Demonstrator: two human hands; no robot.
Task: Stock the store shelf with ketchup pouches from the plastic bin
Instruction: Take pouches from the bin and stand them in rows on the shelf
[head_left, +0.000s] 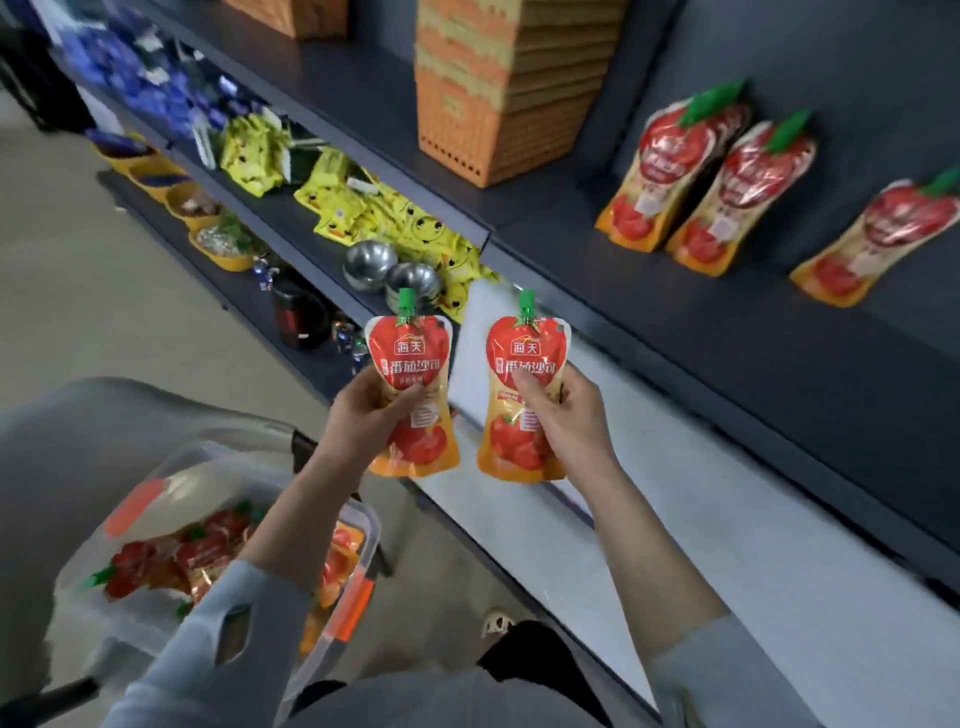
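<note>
I hold two red-and-yellow ketchup pouches with green caps upright in front of the shelving. My left hand (363, 415) grips the left pouch (413, 364) at its middle. My right hand (566, 415) grips the right pouch (524, 358) the same way. Three more ketchup pouches (670, 171) lean against the back of the dark shelf (675, 322) at the upper right. The clear plastic bin (363, 525) with orange latches sits at the lower left, below my left forearm, with several pouches (176, 551) inside.
A stack of orange perforated baskets (498, 88) stands on the shelf left of the pouches. Yellow smiley packets (400, 218) and metal bowls (389, 270) fill the shelf further left. A white shelf edge (675, 519) runs below my hands.
</note>
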